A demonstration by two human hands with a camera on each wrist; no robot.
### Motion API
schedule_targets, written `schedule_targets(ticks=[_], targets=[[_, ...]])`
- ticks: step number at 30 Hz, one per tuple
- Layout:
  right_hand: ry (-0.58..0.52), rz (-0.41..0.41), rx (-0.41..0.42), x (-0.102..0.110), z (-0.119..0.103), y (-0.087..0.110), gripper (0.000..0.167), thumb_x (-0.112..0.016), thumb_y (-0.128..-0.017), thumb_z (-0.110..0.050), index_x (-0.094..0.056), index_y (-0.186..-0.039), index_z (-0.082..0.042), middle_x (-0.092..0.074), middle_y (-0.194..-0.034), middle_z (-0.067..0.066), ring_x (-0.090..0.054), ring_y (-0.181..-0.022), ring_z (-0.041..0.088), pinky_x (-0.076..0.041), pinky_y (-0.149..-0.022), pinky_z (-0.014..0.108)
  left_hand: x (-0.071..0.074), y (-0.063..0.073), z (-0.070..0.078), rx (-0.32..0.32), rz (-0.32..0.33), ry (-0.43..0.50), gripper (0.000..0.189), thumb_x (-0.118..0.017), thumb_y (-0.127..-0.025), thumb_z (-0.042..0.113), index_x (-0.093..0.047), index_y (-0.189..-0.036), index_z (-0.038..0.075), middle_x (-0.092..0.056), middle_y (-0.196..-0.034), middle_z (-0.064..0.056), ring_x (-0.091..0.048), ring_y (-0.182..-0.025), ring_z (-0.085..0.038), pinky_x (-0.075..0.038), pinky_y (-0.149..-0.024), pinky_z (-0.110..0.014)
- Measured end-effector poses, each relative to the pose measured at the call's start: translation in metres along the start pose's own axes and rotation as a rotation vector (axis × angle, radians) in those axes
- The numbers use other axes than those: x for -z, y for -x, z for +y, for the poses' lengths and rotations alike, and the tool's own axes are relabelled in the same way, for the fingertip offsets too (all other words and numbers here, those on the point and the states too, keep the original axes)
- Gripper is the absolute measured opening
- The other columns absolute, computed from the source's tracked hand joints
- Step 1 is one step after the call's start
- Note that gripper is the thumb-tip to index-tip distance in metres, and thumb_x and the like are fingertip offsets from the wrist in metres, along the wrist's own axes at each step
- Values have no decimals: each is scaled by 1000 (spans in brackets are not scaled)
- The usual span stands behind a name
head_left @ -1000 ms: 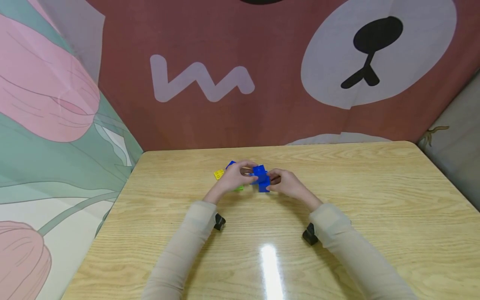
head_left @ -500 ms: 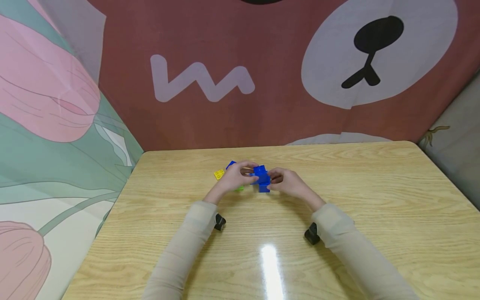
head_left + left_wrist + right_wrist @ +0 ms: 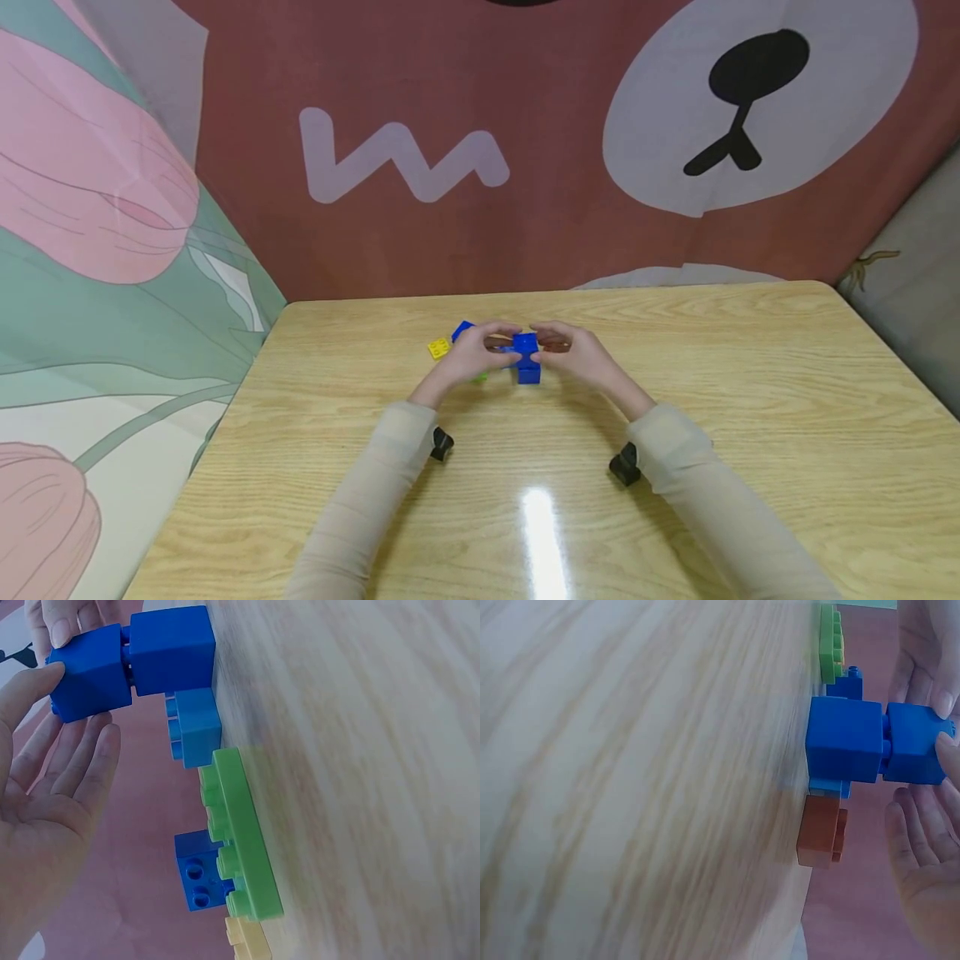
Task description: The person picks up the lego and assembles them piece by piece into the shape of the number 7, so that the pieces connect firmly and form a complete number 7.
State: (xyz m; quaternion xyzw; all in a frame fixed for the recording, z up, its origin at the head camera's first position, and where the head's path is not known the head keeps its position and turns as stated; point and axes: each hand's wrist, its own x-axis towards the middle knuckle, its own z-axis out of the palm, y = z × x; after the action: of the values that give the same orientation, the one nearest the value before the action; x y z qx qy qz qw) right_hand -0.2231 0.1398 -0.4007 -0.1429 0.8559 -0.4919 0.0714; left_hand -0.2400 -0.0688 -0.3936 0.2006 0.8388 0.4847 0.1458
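On the table (image 3: 375,500), the yellow brick (image 3: 438,348), far blue brick (image 3: 462,327) and green brick (image 3: 244,836) are being left out of the stack (image 3: 140,660), to its left; whether they are touching is not being shown clearly. Just behind the lower block (image 3: 528,376), the light-blue brick (image 3: 200,726) is apparently being left unjoined. The upper block (image 3: 526,342) is being held on the lower one; studs are being exposed in the gap, so the join is probably being only partly made. At right, the brown brick (image 3: 819,829) is being left loose.

By the left hand (image 3: 474,350), half open, thumb in front and fingers behind, the upper block's left side is being pinched; by the right hand (image 3: 579,358), similarly curved, its right side is being pinched.
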Motion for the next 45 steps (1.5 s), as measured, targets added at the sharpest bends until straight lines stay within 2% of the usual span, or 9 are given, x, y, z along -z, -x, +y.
schedule_targets(ticks=[6,14,23,32,45], targets=[[16,-4,-2,1,1,1,45,-66,-90,-17,-55,-132,-5,-60,-129,19,-57,-120,34,-49,-100,47,-1,-1,1,-12,-16,2,45,-68,-89,16,-56,-132,11,-56,-136,-9,-58,-122,-27,-55,-94,-34],[15,-18,19,2,1,3,43,-65,-91,-16,-54,-130,-2,-60,-128,21,-58,-119,37,-50,-98,48,-2,0,1,-25,-16,-4,41,-62,-94,26,-57,-132,12,-57,-136,-8,-59,-122,-27,-56,-91,-35],[-15,-39,15,4,1,3,42,-65,-91,-14,-54,-130,-3,-59,-129,21,-57,-120,36,-51,-99,47,-2,-1,1,-45,-21,-6,41,-62,-94,25,-57,-132,11,-57,-135,-8,-58,-122,-27,-53,-96,-35],[14,-58,18,6,1,1,41,-67,-89,-13,-56,-128,-5,-61,-127,19,-59,-118,35,-53,-95,44,-3,-1,-2,-55,-29,-8,39,-63,-93,21,-58,-129,9,-57,-134,-9,-57,-123,-28,-54,-96,-34],[19,-61,10,6,-1,-1,39,-68,-88,-10,-56,-125,-3,-61,-125,20,-60,-116,34,-54,-95,41,-3,-4,-4,-31,-32,-16,37,-62,-93,25,-59,-128,12,-57,-133,-8,-57,-123,-26,-54,-95,-35]])
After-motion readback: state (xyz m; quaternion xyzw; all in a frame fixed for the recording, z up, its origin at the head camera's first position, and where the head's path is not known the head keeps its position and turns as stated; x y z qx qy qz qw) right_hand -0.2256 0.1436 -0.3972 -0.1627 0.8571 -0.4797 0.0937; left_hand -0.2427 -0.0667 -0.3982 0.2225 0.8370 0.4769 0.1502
